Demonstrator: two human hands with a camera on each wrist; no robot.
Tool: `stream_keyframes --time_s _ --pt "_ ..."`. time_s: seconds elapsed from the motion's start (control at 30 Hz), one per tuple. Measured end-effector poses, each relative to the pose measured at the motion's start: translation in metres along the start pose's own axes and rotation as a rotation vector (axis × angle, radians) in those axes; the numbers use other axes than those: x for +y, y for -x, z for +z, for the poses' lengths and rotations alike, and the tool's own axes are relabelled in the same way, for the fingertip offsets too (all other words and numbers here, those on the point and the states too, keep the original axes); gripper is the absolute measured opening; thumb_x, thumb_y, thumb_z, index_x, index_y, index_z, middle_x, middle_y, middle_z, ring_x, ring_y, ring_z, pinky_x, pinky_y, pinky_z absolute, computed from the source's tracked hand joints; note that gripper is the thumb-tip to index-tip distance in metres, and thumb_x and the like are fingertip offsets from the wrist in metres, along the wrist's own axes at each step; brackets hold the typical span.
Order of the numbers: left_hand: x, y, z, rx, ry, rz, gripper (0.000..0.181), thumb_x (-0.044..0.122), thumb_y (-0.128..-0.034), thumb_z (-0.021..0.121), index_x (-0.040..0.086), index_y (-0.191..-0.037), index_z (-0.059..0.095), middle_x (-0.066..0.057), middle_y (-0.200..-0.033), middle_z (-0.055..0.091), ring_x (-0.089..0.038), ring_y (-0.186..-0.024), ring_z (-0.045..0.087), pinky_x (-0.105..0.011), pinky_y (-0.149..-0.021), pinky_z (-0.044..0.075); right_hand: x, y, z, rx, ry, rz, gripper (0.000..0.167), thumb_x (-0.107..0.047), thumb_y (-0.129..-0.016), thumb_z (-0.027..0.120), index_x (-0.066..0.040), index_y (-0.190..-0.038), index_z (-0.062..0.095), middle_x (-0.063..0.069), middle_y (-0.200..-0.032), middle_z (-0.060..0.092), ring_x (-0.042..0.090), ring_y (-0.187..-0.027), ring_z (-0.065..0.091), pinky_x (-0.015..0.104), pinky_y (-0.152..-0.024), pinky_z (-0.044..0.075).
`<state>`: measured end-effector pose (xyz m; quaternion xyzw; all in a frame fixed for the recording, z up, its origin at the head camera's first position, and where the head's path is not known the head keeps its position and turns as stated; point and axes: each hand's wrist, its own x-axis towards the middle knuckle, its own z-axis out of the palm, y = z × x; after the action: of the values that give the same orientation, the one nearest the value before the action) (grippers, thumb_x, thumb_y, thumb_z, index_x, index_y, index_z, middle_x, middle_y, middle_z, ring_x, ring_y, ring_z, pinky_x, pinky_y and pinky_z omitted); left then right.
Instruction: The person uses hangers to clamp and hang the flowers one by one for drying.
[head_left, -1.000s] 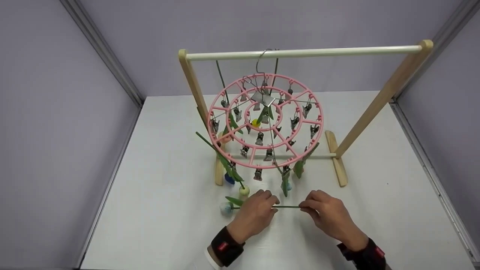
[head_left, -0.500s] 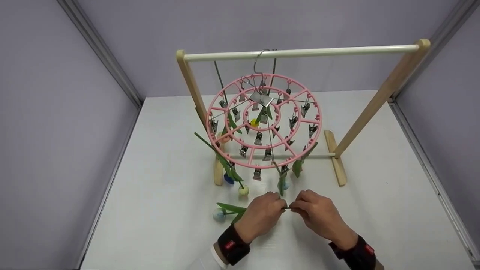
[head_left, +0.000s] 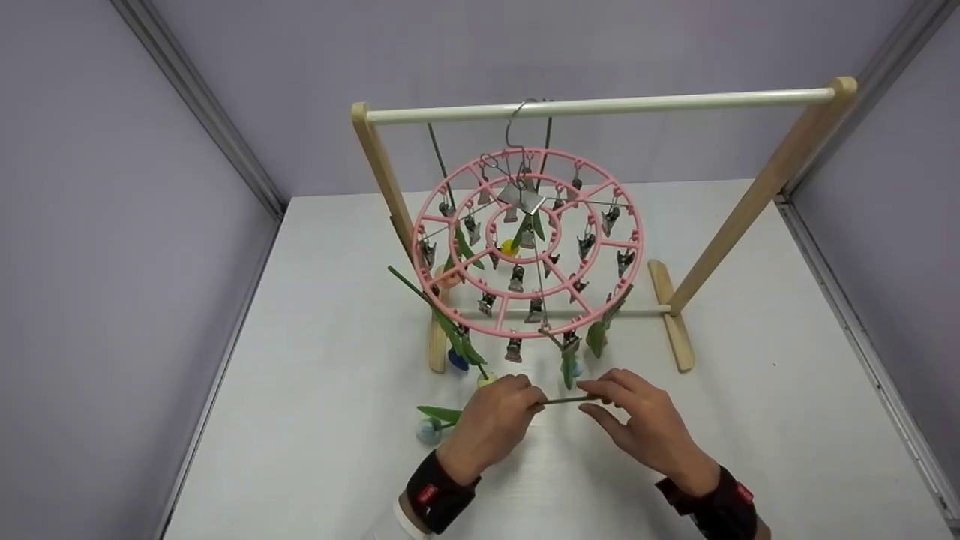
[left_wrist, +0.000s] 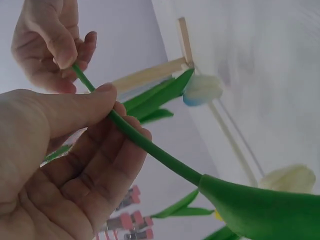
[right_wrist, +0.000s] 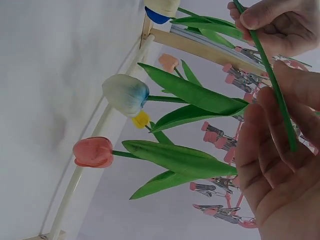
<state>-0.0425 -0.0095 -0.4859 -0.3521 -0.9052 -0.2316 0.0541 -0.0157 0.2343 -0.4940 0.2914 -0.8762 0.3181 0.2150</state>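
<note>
My left hand [head_left: 491, 424] pinches the green stem of an artificial tulip between thumb and fingers. That tulip's pale blue-white bloom [head_left: 428, 430] points left, with its green leaf [left_wrist: 265, 205] beside my left hand. The bare stem [right_wrist: 272, 80] reaches across to my right hand [head_left: 645, 424], where its end lies against the fingers. Thumb and fingers of the right hand stand apart in the head view. Above the hands hangs a round pink clip hanger [head_left: 504, 330] with metal clips. Another white-blue tulip [right_wrist: 125, 94] and a pink tulip [right_wrist: 93, 152] hang near the right hand.
The hanger hooks over the white rail [head_left: 675, 103] of a wooden stand, with one foot [head_left: 673, 319] at right. Several other tulips hang on it, including a yellow bloom [head_left: 510, 247]. One slanting green stem [head_left: 409, 281] sticks out at the hanger's left.
First the tulip slid left and the hands came together at the stem's end. Now the hands have risen slightly and parted a little, and the right thumb has moved away from its fingers.
</note>
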Motion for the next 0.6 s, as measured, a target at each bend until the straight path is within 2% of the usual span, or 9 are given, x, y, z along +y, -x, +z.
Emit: stream_keyframes --time_s 0.1,0.27,0.43,0.6 --pt "-0.005 0.005 -0.010 0.023 0.085 -0.024 0.004 0.013 -0.0969 0.077 0.014 -0.098 0.080 0.001 -0.087 0.074 -0.011 -0.083 0.071 -0.023 -0.072 0.059 -0.003 -0.003 0.000 0.030 -0.074 0.066 0.051 0.010 -0.072 0.090 -0.014 -0.116 0.077 -0.004 -0.093 0.069 0.005 -0.075 0.062 0.011 -0.068 0.050" --pt "-0.013 0.018 -0.025 0.099 0.225 -0.016 0.005 0.010 -0.0951 0.078 0.013 -0.098 0.079 0.001 -0.088 0.075 -0.009 -0.081 0.070 -0.021 -0.072 0.057 -0.011 -0.008 0.008 0.063 -0.206 0.149 0.040 0.009 -0.081 0.084 -0.010 -0.116 0.076 0.001 -0.092 0.072 0.008 -0.078 0.068 0.009 -0.074 0.053" --pt "-0.020 0.027 -0.038 0.207 0.334 0.000 0.008 0.007 -0.0921 0.081 0.011 -0.098 0.078 -0.001 -0.087 0.075 -0.008 -0.075 0.067 -0.020 -0.064 0.056 -0.019 -0.019 0.022 0.149 -0.263 0.147 0.033 0.007 -0.084 0.083 -0.010 -0.112 0.077 0.002 -0.094 0.076 0.011 -0.081 0.074 0.012 -0.076 0.058" --pt "-0.023 0.030 -0.050 0.287 0.407 -0.027 0.010 0.005 -0.0902 0.082 0.010 -0.098 0.078 -0.001 -0.090 0.076 -0.009 -0.079 0.072 -0.020 -0.067 0.060 -0.026 -0.031 0.035 0.235 -0.245 0.108 0.032 0.008 -0.082 0.084 -0.007 -0.110 0.077 0.007 -0.096 0.078 0.015 -0.085 0.077 0.015 -0.081 0.060"
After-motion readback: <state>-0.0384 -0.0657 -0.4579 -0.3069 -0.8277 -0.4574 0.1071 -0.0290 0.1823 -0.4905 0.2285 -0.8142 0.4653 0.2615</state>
